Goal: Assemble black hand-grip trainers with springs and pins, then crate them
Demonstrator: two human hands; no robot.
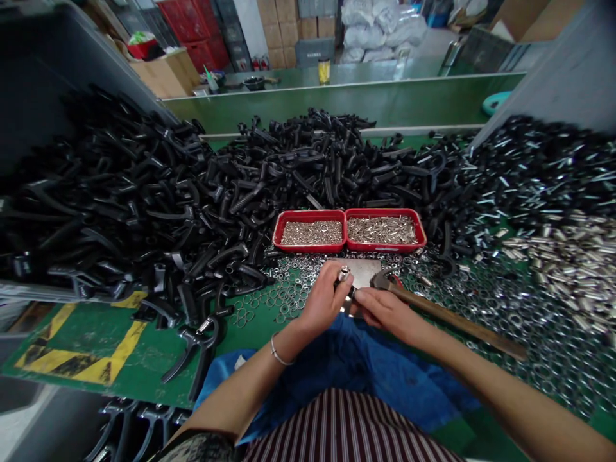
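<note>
Part (344,273) — silvery end showing atop the left fist. Left hand (321,298): fingers curled closed round it. Right hand (391,314): thumb and fingers pinched together at a dark bit by the left fingers. Fingers hide most of the part — its full shape, and whether the dark bit belongs to it, can't be told. It lies between the hands, mostly within the left.

This is an assembly workshop: a green desk (86,324) carries heaps of black handle-like parts (144,186), metal rings (283,295), 2 red trays (310,248) of tiny metal pieces (312,235) and a wooden-handled hammer (462,322), while plastic crates (190,22), cardboard boxes (289,34) and white sacks (370,32) stand stacked behind.
</note>
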